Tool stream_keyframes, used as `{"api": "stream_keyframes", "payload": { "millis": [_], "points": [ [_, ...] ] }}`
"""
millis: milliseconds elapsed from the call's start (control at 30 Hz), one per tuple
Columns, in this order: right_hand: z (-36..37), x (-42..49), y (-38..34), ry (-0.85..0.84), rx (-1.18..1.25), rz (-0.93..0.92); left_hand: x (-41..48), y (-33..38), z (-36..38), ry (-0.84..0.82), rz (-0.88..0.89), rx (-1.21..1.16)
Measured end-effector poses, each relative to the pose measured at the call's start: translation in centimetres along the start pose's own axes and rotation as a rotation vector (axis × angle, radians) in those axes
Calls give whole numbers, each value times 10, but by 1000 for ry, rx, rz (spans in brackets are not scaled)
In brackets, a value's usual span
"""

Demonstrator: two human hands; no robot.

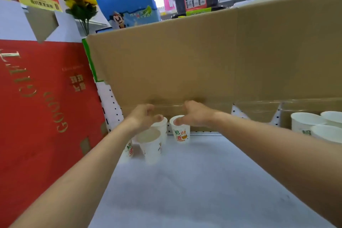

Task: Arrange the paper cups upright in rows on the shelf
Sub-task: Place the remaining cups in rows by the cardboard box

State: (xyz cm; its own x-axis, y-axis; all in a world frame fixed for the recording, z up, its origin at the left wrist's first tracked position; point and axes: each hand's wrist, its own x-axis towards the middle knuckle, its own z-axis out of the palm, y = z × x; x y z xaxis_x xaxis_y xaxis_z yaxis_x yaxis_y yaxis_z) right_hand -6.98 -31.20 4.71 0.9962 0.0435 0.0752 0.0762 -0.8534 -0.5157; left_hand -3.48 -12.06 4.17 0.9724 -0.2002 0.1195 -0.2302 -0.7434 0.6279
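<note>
Both forearms are extended over a pale grey shelf [185,181] toward its back left corner. Four paper cups are seen there, all upright. A rear cup [162,127] is largely covered by the left hand [144,116]. A plain-looking front cup [150,144] stands just before it, mouth open to the camera. A third cup [129,149] is half hidden behind the left forearm, with only a strip of red and green print exposed. A printed cup [180,131] with red, green and orange characters stands just right of the rear cup, apart from it. The left thumb is laid at the rear cup's rim, with the fingers loosely curled and spread above. Whether the cup is gripped cannot be told, as the hand is blurred. The right hand [194,114] is held over the printed cup, thumb tip at the near rim and fingers curled behind and above. Contact with the far wall is hidden, so a grip cannot be confirmed. Three more white cups [307,122] are clustered upright at the far right of the shelf, well apart from the hands. A large brown cardboard box [185,61] fills the back. White pegboard [111,102] shows at its left edge, and a red gift box [37,107] with gold lettering flanks the shelf on the left. Artificial sunflowers [79,2] and a blue carton [127,9] are noted above.
</note>
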Motion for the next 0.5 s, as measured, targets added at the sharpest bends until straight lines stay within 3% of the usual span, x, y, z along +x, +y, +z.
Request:
{"api": "stream_keyframes", "payload": {
  "millis": [167,500],
  "points": [
    [13,20,-16,43,-99,43,35,-16,-6,-162,25,214],
    [3,9,-5,-5,-234,10,35,0,12,-211,132,263]
  ]
}}
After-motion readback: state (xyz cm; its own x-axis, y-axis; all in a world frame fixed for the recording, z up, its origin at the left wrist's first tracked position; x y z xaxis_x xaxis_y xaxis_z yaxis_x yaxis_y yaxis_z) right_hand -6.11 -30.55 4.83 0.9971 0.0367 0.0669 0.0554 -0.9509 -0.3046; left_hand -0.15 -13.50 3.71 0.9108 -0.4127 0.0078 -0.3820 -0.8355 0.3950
